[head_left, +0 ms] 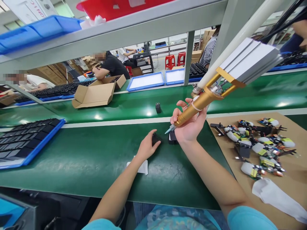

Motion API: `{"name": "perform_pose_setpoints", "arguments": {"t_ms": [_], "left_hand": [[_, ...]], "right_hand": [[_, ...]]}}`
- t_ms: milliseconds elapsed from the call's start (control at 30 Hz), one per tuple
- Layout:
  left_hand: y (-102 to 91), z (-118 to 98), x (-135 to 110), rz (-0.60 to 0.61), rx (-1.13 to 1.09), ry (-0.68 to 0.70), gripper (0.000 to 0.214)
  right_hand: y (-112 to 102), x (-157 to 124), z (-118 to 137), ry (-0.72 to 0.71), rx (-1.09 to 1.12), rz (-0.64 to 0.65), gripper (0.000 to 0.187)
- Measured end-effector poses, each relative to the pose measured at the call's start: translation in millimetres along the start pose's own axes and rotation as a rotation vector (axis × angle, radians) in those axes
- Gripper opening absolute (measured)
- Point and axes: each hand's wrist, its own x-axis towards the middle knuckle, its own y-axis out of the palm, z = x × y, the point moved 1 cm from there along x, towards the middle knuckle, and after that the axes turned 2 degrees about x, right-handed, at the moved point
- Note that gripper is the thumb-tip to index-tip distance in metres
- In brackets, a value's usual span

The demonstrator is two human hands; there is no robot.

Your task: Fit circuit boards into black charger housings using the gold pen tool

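Note:
My left hand (146, 147) is closed around a small black plastic block (156, 138), which looks like an adapter housing, over the green bench. In my right hand (190, 127) sits a gold, tube-shaped glue dispensing gun (193, 110), tilted with its pale blue nozzle (169, 129) pointing down and left. Just under that nozzle and the right hand lies a black case (173, 141) with a white part inside; whether the nozzle touches it I cannot tell. Beneath my left forearm is a scrap of white paper (143, 167).
Circuit boards (263, 147) with wires lie on cardboard (230, 150) at right, beside a white cloth (275, 195). A blue tray (43, 140) of black parts stands left. One black adapter (157, 107) rests on the green belt (134, 110). A shelf (120, 35) crosses overhead. Co-workers sit beyond.

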Motion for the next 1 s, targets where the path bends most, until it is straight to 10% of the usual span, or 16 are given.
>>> {"name": "perform_pose_setpoints", "arguments": {"t_ms": [167,300,1000], "left_hand": [[-19.2,-7.9,4.7,-0.068,-1.075,-0.305,0.062],[-31.1,-15.9,2.2,-0.016,-1.395,-0.264,0.058],[-66.2,-6.0,-4.5,-0.093,-1.052,0.056,0.067]], "right_hand": [[-1.4,0.0,-0.6,0.017,0.067,0.0,0.047],[-2.9,0.5,-1.7,0.011,0.081,-0.008,0.047],[-5.8,-2.3,-5.3,-0.15,-0.101,0.023,0.041]]}}
